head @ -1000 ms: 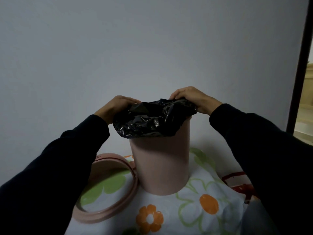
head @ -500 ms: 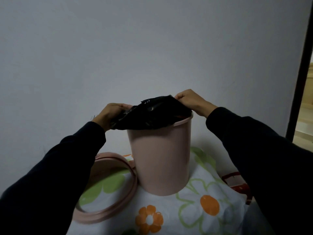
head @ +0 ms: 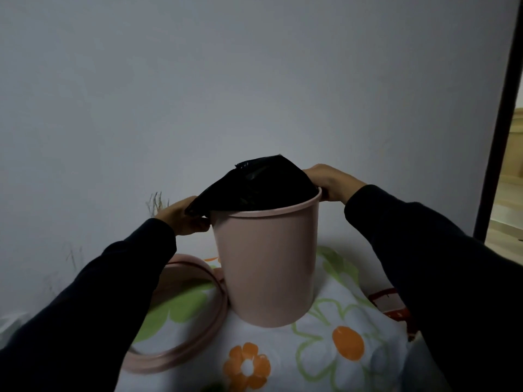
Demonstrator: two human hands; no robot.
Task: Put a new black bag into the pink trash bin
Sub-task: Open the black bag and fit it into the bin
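Observation:
The pink trash bin [head: 267, 267] stands upright on a flower-patterned cloth. A black bag [head: 254, 183] is stretched over its mouth and bulges up above the rim. My left hand [head: 181, 219] grips the bag's edge at the bin's left rim, pulling it down outside the rim. My right hand [head: 329, 181] holds the bag at the far right rim, fingers curled over the edge. The bin's near rim is bare pink plastic. The inside of the bin is hidden.
A pink ring-shaped bin lid [head: 198, 335] lies on the flowered cloth [head: 325, 360] to the left of the bin. A red frame [head: 387, 299] shows behind the cloth at right. A plain wall stands close behind, with a dark door frame [head: 498, 123] at right.
The bag's front flap, which hung over the bin's near side, has been lifted off, so the near rim shows. My left hand dropped to the left rim. The camera tilted down.

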